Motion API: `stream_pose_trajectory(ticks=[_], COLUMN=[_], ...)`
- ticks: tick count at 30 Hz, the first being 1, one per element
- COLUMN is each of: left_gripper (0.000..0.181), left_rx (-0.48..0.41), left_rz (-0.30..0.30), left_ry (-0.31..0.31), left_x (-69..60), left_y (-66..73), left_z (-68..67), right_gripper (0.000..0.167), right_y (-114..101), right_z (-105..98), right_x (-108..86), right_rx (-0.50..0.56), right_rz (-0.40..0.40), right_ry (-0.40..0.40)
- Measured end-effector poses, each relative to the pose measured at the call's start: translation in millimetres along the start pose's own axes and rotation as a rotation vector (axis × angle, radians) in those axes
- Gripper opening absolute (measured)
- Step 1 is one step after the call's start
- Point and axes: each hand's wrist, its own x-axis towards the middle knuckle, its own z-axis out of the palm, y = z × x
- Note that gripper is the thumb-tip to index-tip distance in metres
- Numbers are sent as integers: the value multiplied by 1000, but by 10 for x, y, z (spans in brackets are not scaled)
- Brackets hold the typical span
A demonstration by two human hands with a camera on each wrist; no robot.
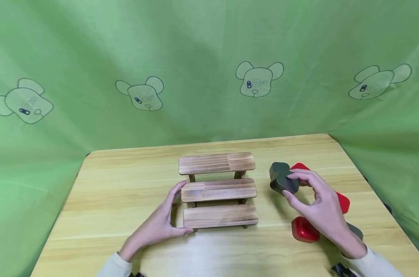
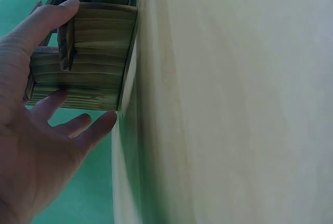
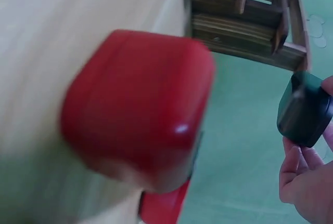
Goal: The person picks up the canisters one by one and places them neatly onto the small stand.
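A three-tier wooden stand (image 1: 220,191) stands near the middle of the table. Around its left end is my left hand (image 1: 157,227), its thumb at the lowest tier and a finger at the middle one; the left wrist view shows that thumb and fingers spread across the stand's side (image 2: 99,57). To the right of the stand, my right hand (image 1: 321,207) pinches a dark rounded box (image 1: 289,184) between thumb and fingers. The right wrist view has this dark box (image 3: 304,109) held by the fingertips. Whether the dark shape behind it in the head view is a separate piece, I cannot tell.
Beside and under my right forearm lie red pieces, including a rounded red box (image 1: 304,229) and a red piece (image 1: 343,203) farther right. Another dark piece (image 1: 355,231) is partly hidden by the wrist. Green cloth (image 1: 202,77) hangs behind the wooden table (image 1: 109,200).
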Motion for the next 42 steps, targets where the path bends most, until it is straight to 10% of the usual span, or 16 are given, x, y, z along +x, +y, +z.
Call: stream_pose_trajectory(ticks=[15, 42], left_gripper=[142, 142], left_rx=[-45, -58], left_rz=[3, 31], left_ry=[-16, -19], left_x=[42, 20], left_y=[-42, -50], left_z=[-32, 12], right_gripper=[57, 47], right_y=[-367, -737], right_z=[204, 754], right_x=[414, 841], right_rx=[248, 238], right_rz=[-38, -139], right_ry=[-103, -277])
